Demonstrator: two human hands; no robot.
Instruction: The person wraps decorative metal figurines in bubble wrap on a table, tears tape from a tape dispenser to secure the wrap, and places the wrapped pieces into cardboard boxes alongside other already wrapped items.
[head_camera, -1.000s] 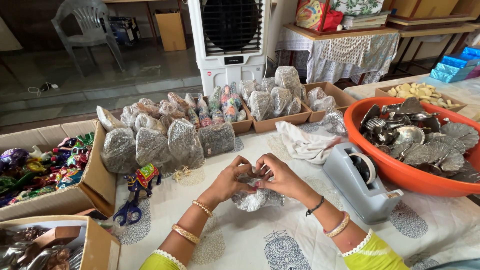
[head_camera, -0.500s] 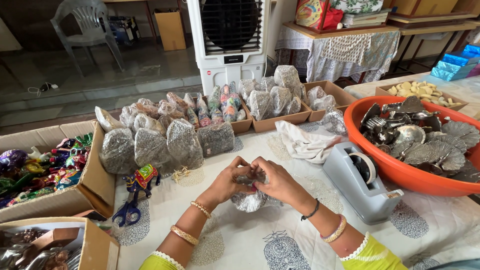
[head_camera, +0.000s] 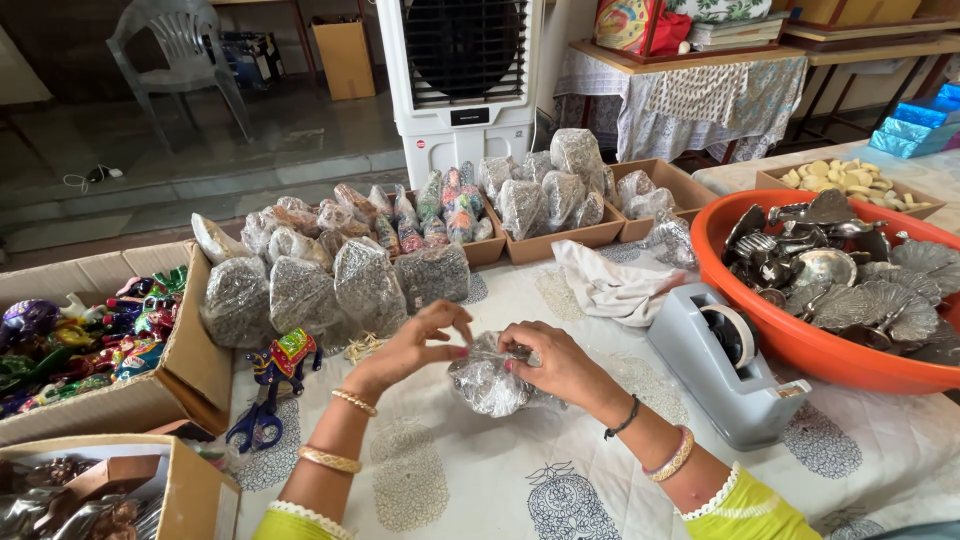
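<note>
Between my two hands, just above the table, sits the thing I am working on — a small bundle (head_camera: 490, 375) wrapped in crinkled clear plastic with something silvery inside. My left hand (head_camera: 415, 345) pinches the wrap at the top of the bundle with thumb and fingertips closed on the film; my right hand (head_camera: 555, 365) cups the other side, fingers curled and pressed against it. I judge the bundle light but stiff at the core, since the wrap bulges over hard edges. The film looks slick and springy, so a grip on the plastic alone could slide. I would hold it around the body, where the hard piece backs the fingers, and only pinch the loose film at the top.

Beneath my hands lies a pale printed tablecloth (head_camera: 450, 480), soft and a little wrinkled, so things set on it should stay put. Right of my right hand a large orange tub (head_camera: 800, 340) holds unwrapped silver-coloured metal pieces, and just beside that hand stands a grey tape dispenser (head_camera: 735, 365). Beyond my hands a row of finished wrapped bundles (head_camera: 330, 290) leans against shallow cardboard trays (head_camera: 560, 240), with a white cloth (head_camera: 615, 285) near them. Left of my left hand sit a cardboard box of bright painted figures (head_camera: 90, 350), a small painted elephant (head_camera: 285, 360) and blue-handled scissors (head_camera: 255, 425). Farther off I see a white air cooler (head_camera: 465, 80), a plastic chair (head_camera: 180, 50) — and a cloth-draped side table (head_camera: 690, 75).
</note>
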